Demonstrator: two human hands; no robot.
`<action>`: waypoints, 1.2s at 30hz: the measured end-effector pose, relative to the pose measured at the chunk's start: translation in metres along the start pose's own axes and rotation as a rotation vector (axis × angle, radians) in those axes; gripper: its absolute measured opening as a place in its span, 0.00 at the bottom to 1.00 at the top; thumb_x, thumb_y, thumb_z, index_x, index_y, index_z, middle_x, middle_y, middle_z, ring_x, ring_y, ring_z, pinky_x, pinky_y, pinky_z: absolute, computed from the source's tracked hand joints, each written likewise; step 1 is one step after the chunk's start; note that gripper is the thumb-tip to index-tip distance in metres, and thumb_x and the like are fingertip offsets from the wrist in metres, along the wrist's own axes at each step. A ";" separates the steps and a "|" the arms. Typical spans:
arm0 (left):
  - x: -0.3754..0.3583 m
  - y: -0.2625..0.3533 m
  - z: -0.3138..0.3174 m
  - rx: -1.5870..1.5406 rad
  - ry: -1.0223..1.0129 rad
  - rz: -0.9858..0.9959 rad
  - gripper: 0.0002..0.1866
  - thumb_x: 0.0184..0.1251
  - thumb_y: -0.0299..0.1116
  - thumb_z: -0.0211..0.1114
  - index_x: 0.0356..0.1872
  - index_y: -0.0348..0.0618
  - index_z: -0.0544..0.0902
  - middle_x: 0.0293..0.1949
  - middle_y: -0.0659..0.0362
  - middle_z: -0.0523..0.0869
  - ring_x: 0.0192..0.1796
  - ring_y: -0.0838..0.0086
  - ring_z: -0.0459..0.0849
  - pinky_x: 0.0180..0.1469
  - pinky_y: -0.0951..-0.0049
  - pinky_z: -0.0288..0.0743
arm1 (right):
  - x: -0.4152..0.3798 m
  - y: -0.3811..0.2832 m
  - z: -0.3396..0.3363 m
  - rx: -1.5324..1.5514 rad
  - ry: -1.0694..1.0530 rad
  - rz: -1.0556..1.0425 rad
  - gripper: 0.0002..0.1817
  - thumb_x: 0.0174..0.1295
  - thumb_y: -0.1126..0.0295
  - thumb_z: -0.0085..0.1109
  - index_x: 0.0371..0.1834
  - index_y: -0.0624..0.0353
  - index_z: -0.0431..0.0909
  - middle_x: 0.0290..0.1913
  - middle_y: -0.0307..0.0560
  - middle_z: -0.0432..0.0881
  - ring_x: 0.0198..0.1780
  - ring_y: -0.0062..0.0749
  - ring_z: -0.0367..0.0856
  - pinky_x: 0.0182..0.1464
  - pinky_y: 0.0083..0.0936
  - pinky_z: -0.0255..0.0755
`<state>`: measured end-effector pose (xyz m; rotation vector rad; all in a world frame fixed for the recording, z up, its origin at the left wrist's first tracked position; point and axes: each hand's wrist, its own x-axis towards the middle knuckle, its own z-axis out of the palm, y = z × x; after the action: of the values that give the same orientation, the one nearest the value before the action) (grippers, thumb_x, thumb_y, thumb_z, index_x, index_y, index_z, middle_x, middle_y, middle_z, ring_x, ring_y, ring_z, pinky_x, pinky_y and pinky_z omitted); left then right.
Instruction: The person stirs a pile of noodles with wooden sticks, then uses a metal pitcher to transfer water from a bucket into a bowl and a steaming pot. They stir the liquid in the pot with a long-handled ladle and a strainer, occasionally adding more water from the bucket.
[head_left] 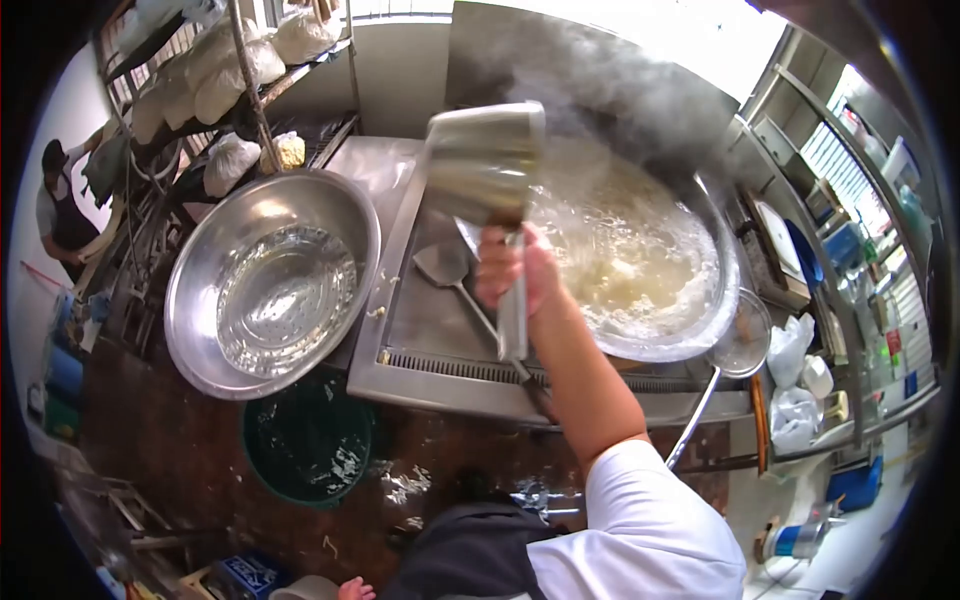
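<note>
My right hand [515,268] is closed around the handle of a metal saucepan [482,155], raised over the stove's left part, beside the big round pan [722,310] of bubbling, steaming liquid. Motion blurs the saucepan, and its inside is hidden. Only the fingers of my left hand [356,589] show at the bottom edge, apart and with nothing visible in them. Below the saucepan, a long-handled metal spatula [442,265] lies on the steel stove top [400,345]. A wide metal basin [190,330] with a perforated inner bottom stands to the left.
A dark green tub [262,465] sits on the wet floor under the basin. The round strainer [741,335] rests at the pan's right rim, its handle sticking out toward me. Shelves hold bags [225,70] at upper left. Another person [68,215] stands far left.
</note>
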<state>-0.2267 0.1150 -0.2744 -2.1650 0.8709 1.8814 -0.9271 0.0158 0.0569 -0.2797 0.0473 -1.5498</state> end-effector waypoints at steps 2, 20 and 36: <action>0.001 -0.012 -0.005 -0.051 0.022 -0.004 0.27 0.64 0.54 0.61 0.59 0.51 0.73 0.48 0.58 0.83 0.43 0.70 0.81 0.41 0.64 0.75 | 0.015 0.045 0.020 -0.344 0.305 0.164 0.18 0.62 0.51 0.50 0.31 0.56 0.73 0.18 0.32 0.69 0.18 0.20 0.69 0.20 0.23 0.64; -0.041 -0.214 -0.020 -0.602 0.112 -0.266 0.19 0.65 0.50 0.62 0.49 0.51 0.78 0.31 0.61 0.83 0.31 0.72 0.81 0.32 0.63 0.74 | 0.116 0.470 -0.293 -2.324 0.552 0.775 0.17 0.56 0.58 0.57 0.42 0.59 0.80 0.45 0.60 0.83 0.51 0.50 0.81 0.52 0.42 0.75; -0.013 -0.376 0.040 -0.767 0.073 -0.332 0.22 0.67 0.55 0.48 0.52 0.54 0.77 0.46 0.53 0.82 0.41 0.59 0.80 0.42 0.53 0.75 | 0.136 0.519 -0.399 -2.306 0.350 1.232 0.14 0.60 0.59 0.52 0.38 0.57 0.81 0.36 0.48 0.83 0.37 0.40 0.84 0.41 0.39 0.76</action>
<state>-0.0714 0.4466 -0.3678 -2.5524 -0.2777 2.1759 -0.4979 -0.1792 -0.4169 -1.3505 1.8961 0.3750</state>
